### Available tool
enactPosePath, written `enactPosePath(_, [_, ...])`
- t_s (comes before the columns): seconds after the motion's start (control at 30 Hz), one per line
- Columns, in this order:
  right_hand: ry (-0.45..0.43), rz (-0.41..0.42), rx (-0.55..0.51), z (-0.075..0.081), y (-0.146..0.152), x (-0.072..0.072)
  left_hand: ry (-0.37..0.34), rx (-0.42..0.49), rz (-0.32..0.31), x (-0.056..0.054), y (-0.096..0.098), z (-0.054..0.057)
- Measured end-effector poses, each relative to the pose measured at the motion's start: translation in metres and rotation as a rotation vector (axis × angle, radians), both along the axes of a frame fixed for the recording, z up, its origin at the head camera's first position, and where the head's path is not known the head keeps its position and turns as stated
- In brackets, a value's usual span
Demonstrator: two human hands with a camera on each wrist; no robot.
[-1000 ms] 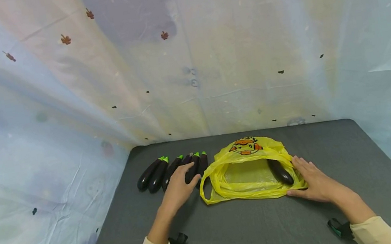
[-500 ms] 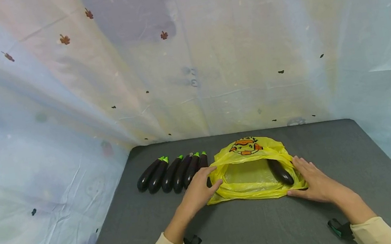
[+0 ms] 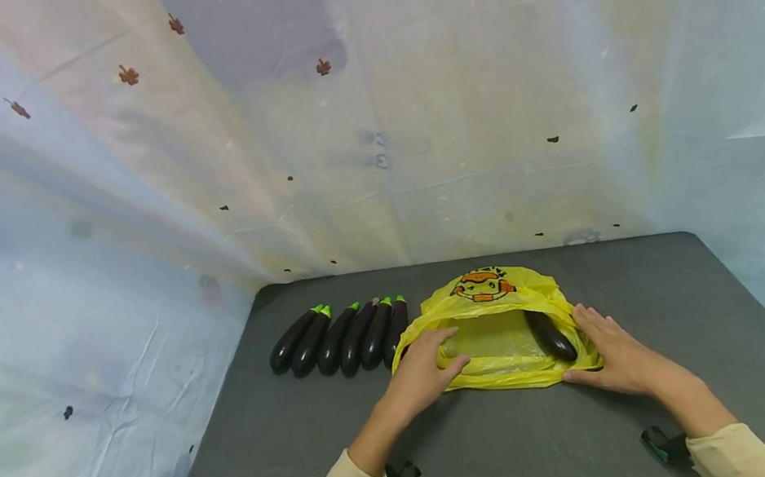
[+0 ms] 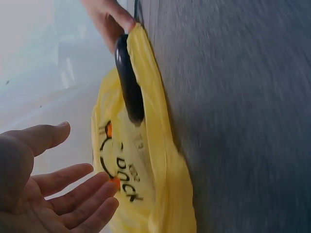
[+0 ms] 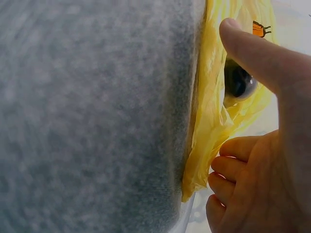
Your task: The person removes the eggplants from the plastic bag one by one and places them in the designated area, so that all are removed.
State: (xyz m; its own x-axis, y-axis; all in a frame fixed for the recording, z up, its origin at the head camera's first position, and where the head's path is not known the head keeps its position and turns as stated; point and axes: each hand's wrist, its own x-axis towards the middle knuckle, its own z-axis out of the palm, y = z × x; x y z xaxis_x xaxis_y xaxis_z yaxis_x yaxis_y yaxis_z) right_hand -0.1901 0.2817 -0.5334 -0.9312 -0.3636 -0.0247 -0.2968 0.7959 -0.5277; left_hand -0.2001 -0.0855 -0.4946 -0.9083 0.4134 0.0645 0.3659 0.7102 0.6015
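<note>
A yellow plastic bag (image 3: 507,378) with a printed cartoon face lies on the table, its mouth facing the person. Inside, toward the right, is one dark eggplant (image 3: 550,337); its glossy end also shows in the right wrist view. My left hand (image 3: 421,373) is over the bag's left handle, fingers extended and thumb apart, holding nothing. In the left wrist view, that hand (image 4: 63,189) is spread in front of the bag (image 4: 167,179). Against the bag's right side rests my right hand (image 3: 619,356), thumb near the lower rim and fingers along the side.
Several eggplants (image 3: 327,341) lie side by side on the dark grey table (image 3: 525,448), left of the bag. A patterned sheet (image 3: 450,96) hangs behind the table and along its left side.
My left hand has moved right, from over the eggplant row to the left side of the bag's mouth. My right hand has stayed against the bag.
</note>
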Motion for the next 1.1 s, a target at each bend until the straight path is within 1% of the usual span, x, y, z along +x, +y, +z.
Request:
enactPosePath(0.13, [-0.001, 0.002, 0.004, -0.001, -0.001, 0.0, -0.028, -0.009, -0.008, 0.002, 0.015, -0.003])
enactPosePath(0.23, [-0.009, 0.0, 0.0, -0.001, -0.001, 0.0, -0.037, -0.015, 0.0, 0.003, 0.026, -0.005])
enactPosePath(0.43, [-0.014, 0.001, 0.004, 0.0, -0.001, 0.0, -0.037, -0.014, 0.034, 0.002, 0.043, -0.003])
enactPosePath(0.63, [0.001, 0.004, 0.004, -0.001, -0.001, 0.0, -0.071, -0.021, 0.044, -0.001, 0.059, -0.003])
enactPosePath(0.73, [0.002, 0.004, 0.002, -0.002, -0.001, 0.0, -0.072, -0.026, 0.045, -0.001, 0.067, -0.004])
enactPosePath(0.9, [0.014, 0.002, 0.004, -0.001, -0.002, 0.0, -0.077, -0.02, 0.052, -0.002, 0.081, -0.009])
enactPosePath(1.1, [0.011, 0.006, 0.003, 0.0, -0.002, 0.0, -0.071, 0.0, 0.08, -0.005, 0.094, -0.016])
